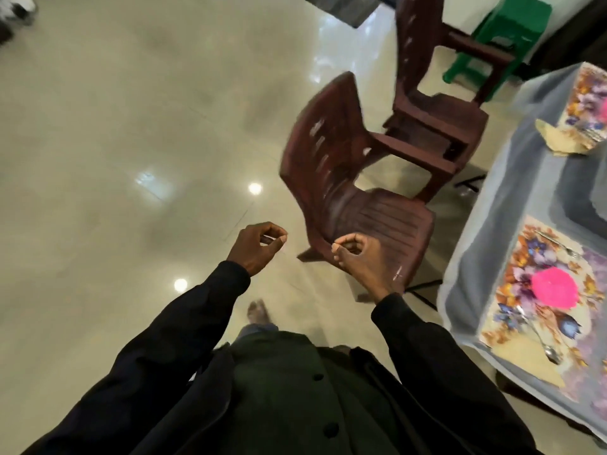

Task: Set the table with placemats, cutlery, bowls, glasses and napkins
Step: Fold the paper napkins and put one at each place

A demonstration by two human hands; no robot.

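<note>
Head view: both hands are raised at the centre, the left hand (259,244) at 11 o'clock and the right hand (358,257) at 1 o'clock. Each is clenched loosely, thumb to fingertips, with nothing visible in it. At 4 o'clock the table (486,224) bears a placemat (512,280) with a pink bowl (553,288), a spoon (542,339), a fork (563,246) and a napkin (525,359). A chair (368,224) stands just beyond the hands, beside the table. A second placemat (584,93) lies at 2 o'clock, and a green stool (512,24) is farthest at 1 o'clock.
</note>
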